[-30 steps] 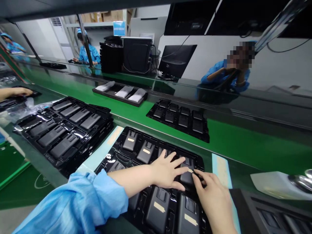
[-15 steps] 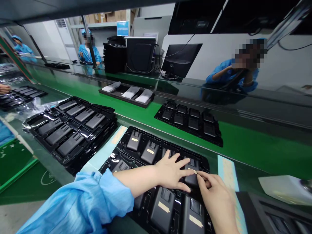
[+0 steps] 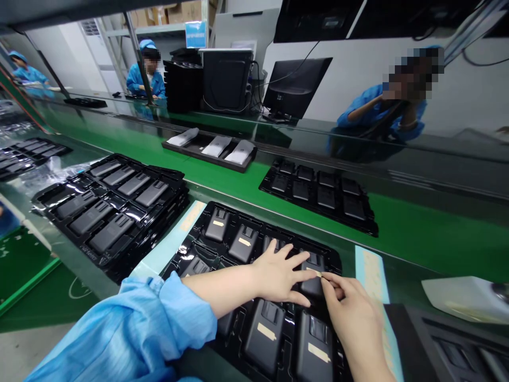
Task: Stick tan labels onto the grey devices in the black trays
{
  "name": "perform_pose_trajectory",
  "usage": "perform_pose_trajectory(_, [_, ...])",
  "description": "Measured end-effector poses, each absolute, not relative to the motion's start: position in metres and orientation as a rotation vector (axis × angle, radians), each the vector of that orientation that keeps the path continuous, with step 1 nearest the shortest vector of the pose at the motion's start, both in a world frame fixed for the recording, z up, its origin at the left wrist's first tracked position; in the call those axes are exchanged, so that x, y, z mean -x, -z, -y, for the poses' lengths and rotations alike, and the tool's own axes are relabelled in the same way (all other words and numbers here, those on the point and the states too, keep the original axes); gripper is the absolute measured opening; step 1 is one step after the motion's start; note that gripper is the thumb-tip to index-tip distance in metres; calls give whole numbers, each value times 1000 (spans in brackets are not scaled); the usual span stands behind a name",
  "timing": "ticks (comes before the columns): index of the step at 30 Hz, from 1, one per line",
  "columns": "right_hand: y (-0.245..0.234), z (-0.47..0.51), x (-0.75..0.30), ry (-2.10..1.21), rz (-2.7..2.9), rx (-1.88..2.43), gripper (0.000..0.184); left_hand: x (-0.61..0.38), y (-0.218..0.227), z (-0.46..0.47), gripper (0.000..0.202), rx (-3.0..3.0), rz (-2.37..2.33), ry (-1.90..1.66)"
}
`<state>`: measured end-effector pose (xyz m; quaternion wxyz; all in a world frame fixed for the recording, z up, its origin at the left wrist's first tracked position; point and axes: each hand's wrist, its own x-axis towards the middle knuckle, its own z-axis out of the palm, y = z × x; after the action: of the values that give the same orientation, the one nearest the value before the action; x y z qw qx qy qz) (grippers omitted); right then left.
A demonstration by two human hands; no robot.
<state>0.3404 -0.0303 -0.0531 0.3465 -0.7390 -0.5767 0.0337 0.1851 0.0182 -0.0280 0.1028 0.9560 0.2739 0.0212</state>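
Since half a second ago: the tray on the belt has drifted right and the view has tipped slightly. Both hands sit almost where they were.

Left hand: open, fingers spread flat on the parts in the near tray, steadying them. Right hand: thumb and forefinger pinched on a small tan strip, which lies against the top of a black part at the far right of that tray.

Progress, as judged: four other parts show a strip already stuck on, two in the far row and two in the near row. The one in hand is not yet pressed down. Parts beneath the left hand and arm are hidden, so I cannot tell.

Room: stack of filled trays well apart on the left. A pale blue sheet lies just beside the tray's right edge, and another tray is near the right wrist. The belt runs just past the far rim.
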Motion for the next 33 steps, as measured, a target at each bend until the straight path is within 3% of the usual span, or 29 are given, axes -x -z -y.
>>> perform_pose_trajectory(8, [56,30,-345,-162,1517,1918,32,-185,26,-18,61,-2803,-804,-50])
perform_pose_trajectory(33, [50,29,-342,-103,1430,1946,46,-186,26,-18,60,-2804,-812,-47])
